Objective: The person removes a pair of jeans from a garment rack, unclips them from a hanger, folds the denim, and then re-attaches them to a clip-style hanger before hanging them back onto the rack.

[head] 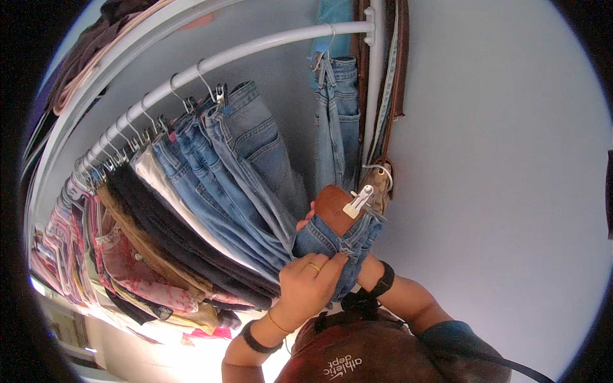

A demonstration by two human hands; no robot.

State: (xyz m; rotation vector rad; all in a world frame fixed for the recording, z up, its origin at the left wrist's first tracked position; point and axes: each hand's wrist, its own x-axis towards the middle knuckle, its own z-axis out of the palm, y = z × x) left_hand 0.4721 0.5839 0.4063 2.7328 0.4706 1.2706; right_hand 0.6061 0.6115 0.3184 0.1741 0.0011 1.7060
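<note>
A pair of folded blue jeans (pixel 318 234) with a large brown leather patch (pixel 335 203) is held up in front of me. A hanger clip (pixel 359 202) grips its top edge, and the hanger's metal hook (pixel 389 177) curves above it. My left hand (pixel 311 282), with a ring and a bracelet, pinches the denim near a seam with thumb and fingers. My right hand (pixel 306 218) reaches behind the jeans; only its fingertips show past the left edge of the patch, and the palm is hidden.
A white clothes rail (pixel 268 45) crosses above, with several jeans (pixel 254 129) and dark trousers (pixel 182 239) on clip hangers. Folded jeans (pixel 337 119) hang near its right end, beside brown belts or straps (pixel 400 72). Patterned clothes (pixel 139 268) hang lower left. A plain wall (pixel 493 143) stands right.
</note>
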